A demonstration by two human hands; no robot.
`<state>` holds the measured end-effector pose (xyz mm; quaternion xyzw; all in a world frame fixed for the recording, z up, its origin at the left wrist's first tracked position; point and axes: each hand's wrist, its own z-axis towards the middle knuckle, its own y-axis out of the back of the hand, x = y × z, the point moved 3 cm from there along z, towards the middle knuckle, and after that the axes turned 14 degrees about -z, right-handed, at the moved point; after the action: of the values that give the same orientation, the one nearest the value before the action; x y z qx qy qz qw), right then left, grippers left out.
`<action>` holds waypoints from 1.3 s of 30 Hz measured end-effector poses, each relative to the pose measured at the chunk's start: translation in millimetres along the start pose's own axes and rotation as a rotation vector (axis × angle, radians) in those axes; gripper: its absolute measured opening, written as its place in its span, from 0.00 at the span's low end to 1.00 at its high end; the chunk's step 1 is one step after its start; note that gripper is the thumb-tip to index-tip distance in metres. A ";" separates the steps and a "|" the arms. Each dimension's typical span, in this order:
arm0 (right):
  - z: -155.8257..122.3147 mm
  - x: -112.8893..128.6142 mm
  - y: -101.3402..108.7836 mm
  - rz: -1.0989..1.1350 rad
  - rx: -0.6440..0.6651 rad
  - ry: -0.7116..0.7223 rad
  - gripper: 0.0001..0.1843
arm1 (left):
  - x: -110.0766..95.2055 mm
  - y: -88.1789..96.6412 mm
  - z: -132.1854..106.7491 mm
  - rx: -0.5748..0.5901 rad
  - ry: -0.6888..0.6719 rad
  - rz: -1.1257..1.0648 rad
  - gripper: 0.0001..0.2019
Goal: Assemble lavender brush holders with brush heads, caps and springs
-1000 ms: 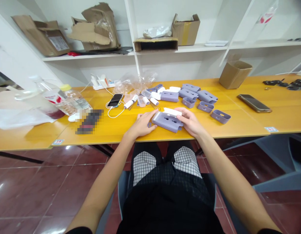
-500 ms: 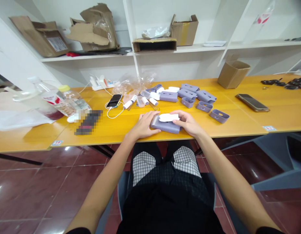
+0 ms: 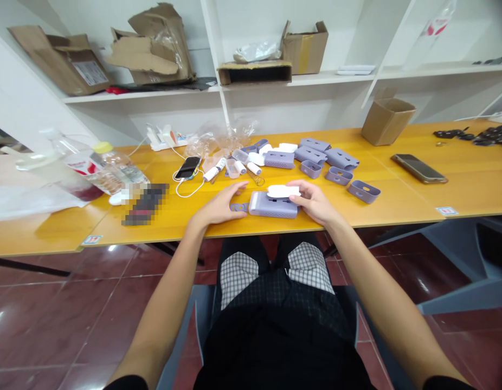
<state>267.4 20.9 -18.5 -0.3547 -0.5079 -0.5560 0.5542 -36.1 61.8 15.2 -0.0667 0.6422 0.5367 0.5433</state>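
A lavender plastic case (image 3: 273,206) lies flat near the front edge of the orange table (image 3: 397,200). A white flat piece (image 3: 282,190) rests on top of it. My right hand (image 3: 314,201) holds the case's right end, with fingertips on the white piece. My left hand (image 3: 218,206) lies just left of the case with fingers spread, beside a small lavender ring-shaped part (image 3: 237,207).
Several more lavender cases and trays (image 3: 328,162) lie behind, with white cylinders (image 3: 245,165) and a phone on a cable (image 3: 188,167). A second phone (image 3: 418,168) and a cardboard box (image 3: 387,121) stand right; bottles (image 3: 108,165) stand left. Shelves with cartons rise behind the table.
The case was tipped down flat onto the table and the white piece set on its top. My left hand slid left off the case.
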 end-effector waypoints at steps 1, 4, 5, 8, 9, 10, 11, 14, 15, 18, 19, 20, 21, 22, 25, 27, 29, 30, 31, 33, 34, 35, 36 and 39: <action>0.1 0.6 -0.1 -0.001 -0.002 0.005 0.23 | 4.3 4.3 -0.5 -0.020 0.011 0.004 0.44; 0.0 3.1 -0.9 0.000 -0.011 0.011 0.23 | 14.7 9.5 1.9 -0.128 0.037 0.061 0.33; 0.0 3.8 -1.2 0.006 -0.013 0.011 0.23 | 16.6 8.5 3.6 -0.161 0.049 0.090 0.29; -0.1 4.9 -1.8 0.021 -0.016 0.011 0.22 | 14.6 2.2 8.4 -0.254 0.060 0.203 0.22; 0.0 4.7 -1.9 0.023 -0.016 0.010 0.22 | 11.0 0.1 9.4 -0.282 0.044 0.241 0.21; 0.1 4.3 -1.9 0.026 -0.016 0.008 0.22 | 6.3 -1.8 9.8 -0.302 0.017 0.264 0.20; 0.2 3.6 -1.9 0.029 -0.015 0.006 0.23 | 1.0 -3.6 9.9 -0.309 -0.015 0.262 0.19; 0.6 2.1 -2.0 0.035 -0.013 0.007 0.23 | -13.8 -8.6 8.9 -0.266 -0.099 0.082 0.19; 0.7 2.1 -2.0 0.029 -0.013 0.012 0.23 | -17.4 -10.8 8.6 -0.232 -0.116 0.002 0.21; 0.5 3.0 -2.3 -0.001 -0.015 0.014 0.23 | -22.6 -21.2 8.8 -0.098 -0.120 -0.142 0.30; 0.4 3.5 -2.4 -0.009 -0.015 0.009 0.23 | -22.8 -25.3 9.2 -0.061 -0.112 -0.137 0.33; 0.3 4.0 -2.5 -0.015 -0.015 0.003 0.23 | -22.5 -29.0 9.6 -0.036 -0.106 -0.108 0.36; 0.1 4.5 -2.5 -0.023 -0.014 -0.003 0.24 | -22.0 -32.3 10.0 -0.023 -0.104 -0.065 0.37; 0.0 5.0 -2.5 -0.033 -0.012 -0.007 0.24 | -21.5 -34.8 10.4 -0.020 -0.105 -0.019 0.37; -0.6 6.0 -2.3 -0.074 -0.005 -0.006 0.24 | -20.3 -38.1 10.8 -0.036 -0.108 0.059 0.37; -0.8 5.7 -2.3 -0.097 0.001 -0.001 0.24 | -20.3 -37.9 10.8 -0.036 -0.111 0.061 0.37; -0.8 4.8 -2.2 -0.103 0.002 0.004 0.24 | -21.2 -37.0 10.8 -0.027 -0.126 0.057 0.36; -0.7 4.4 -2.2 -0.100 -0.001 0.007 0.24 | -21.8 -36.6 10.9 -0.021 -0.136 0.055 0.36; -0.5 4.0 -2.1 -0.095 -0.005 0.010 0.24 | -22.5 -36.3 10.9 -0.014 -0.145 0.055 0.35; -0.2 3.8 -2.0 -0.085 -0.013 0.016 0.24 | -23.9 -35.9 11.0 -0.005 -0.156 0.057 0.34; -0.1 3.8 -2.1 -0.084 -0.016 0.019 0.24 | -24.4 -35.8 11.0 -0.003 -0.157 0.057 0.33; 0.0 3.9 -2.1 -0.087 -0.018 0.021 0.24 | -24.7 -35.8 10.9 -0.004 -0.156 0.056 0.33; 0.0 4.0 -2.2 -0.091 -0.019 0.022 0.24 | -24.9 -35.9 10.9 -0.006 -0.153 0.055 0.33; -0.1 3.7 -2.1 -0.102 -0.025 0.024 0.24 | -24.2 -36.3 10.7 -0.015 -0.138 0.057 0.34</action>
<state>264.9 19.6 -15.3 -0.3284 -0.5116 -0.5942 0.5266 4.6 42.9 13.2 -0.0152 0.6009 0.5599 0.5703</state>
